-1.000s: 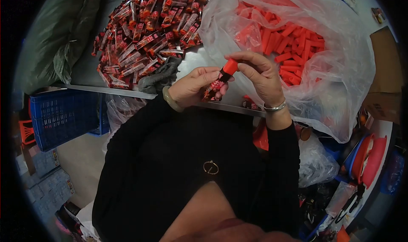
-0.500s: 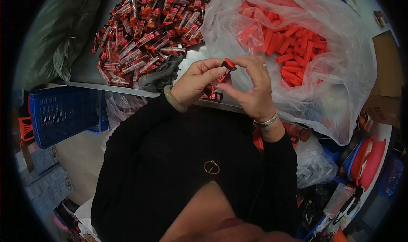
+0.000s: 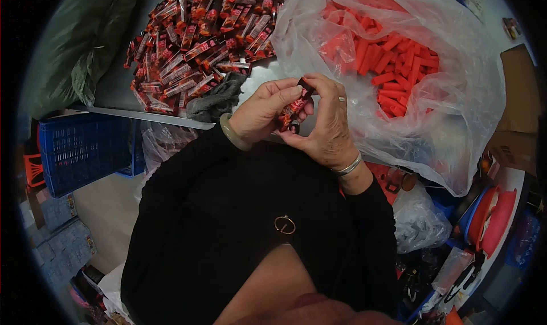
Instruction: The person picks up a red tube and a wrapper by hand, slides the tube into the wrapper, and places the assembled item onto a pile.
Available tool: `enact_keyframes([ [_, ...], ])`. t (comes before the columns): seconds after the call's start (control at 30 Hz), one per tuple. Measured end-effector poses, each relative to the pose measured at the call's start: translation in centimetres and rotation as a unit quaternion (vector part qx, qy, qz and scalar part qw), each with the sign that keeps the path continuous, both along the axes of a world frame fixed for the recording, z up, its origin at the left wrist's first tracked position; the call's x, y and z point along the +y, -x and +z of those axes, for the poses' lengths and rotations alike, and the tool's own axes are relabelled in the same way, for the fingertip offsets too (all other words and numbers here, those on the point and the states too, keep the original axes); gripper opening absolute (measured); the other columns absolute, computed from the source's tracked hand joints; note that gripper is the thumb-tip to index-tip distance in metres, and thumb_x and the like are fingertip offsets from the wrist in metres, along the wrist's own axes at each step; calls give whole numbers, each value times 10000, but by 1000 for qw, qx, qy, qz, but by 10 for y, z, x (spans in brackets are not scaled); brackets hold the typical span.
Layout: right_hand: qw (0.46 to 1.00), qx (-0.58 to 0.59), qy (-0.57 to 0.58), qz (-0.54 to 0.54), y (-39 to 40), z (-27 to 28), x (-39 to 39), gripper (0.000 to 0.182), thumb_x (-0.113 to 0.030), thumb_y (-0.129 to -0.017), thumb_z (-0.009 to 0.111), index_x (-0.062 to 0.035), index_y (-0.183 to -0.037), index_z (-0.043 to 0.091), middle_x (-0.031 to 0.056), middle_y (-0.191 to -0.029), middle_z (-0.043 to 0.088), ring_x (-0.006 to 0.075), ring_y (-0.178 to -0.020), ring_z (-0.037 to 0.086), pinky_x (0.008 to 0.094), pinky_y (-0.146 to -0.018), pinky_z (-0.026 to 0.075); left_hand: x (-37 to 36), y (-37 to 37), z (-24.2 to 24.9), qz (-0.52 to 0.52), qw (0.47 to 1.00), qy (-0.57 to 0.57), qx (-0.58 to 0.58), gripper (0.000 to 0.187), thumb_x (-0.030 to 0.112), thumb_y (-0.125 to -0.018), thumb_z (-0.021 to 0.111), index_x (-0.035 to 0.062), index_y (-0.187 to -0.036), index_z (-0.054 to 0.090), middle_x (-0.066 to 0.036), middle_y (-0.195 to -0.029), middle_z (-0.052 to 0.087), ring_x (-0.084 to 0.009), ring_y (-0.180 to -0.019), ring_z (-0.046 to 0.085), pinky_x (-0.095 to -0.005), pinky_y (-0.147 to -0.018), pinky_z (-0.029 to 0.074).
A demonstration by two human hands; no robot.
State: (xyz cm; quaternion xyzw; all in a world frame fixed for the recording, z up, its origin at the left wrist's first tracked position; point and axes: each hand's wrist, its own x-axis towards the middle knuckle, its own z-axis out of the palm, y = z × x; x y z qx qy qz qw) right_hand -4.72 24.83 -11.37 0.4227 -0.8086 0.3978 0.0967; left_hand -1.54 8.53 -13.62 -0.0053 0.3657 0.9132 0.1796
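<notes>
Between my two hands, a small dark-and-red printed packet (image 3: 292,108) is held upright at a slant over the table's front edge. My left hand (image 3: 263,109) pinches it from the left side, thumb near its upper part. My right hand (image 3: 329,120) curves around its right side, with fingers at the top end and the thumb near the bottom end. A heap of similar packets (image 3: 194,45) lies behind on the left. Red sticks (image 3: 399,68) fill an open clear plastic bag (image 3: 467,97) on the right.
A grey cloth (image 3: 216,100) lies by the metal table edge (image 3: 154,117). Blue crates (image 3: 85,148) stand low at the left. A green bag (image 3: 80,51) is at the back left, a cardboard box (image 3: 515,108) at the far right, and red basins (image 3: 498,222) below it.
My right hand has moved slightly left and down, its fingers now on the packet's top end and its thumb lower. The red tip seen at the packet's top no longer shows.
</notes>
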Motion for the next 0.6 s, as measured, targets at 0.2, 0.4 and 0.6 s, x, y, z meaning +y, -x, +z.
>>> enact_keyframes([
  [0.2, 1000, -14, -3, -17, 7, 6, 7, 904, -242, -539, 858, -15, -1262, 366, 155, -1220, 457, 317, -1122, 444, 402, -968, 352, -2, 7, 2, -3, 999, 37, 14, 228, 218, -960, 510, 39, -1086, 576, -48, -859, 631, -84, -709, 565, -201, -577, 484],
  [0.4, 977, -71, -54, -195, 75, -1, 77, 574, -282, -736, 746, 17, -1144, 474, 184, -1103, 526, 312, -1046, 507, 384, -898, 412, -80, 81, 6, 166, 882, 390, 208, 318, 218, -899, 623, 28, -1149, 572, -8, -883, 654, -36, -668, 543, -179, -554, 417],
  [0.6, 938, -119, -96, -312, 155, -37, 140, 410, -275, -800, 671, 29, -1054, 565, 202, -1003, 604, 325, -903, 605, 393, -808, 473, -146, 112, 54, 298, 294, 817, 397, 348, 163, -834, 667, 106, -1161, 564, -78, -952, 625, -223, -841, 608, -337, -707, 492],
])
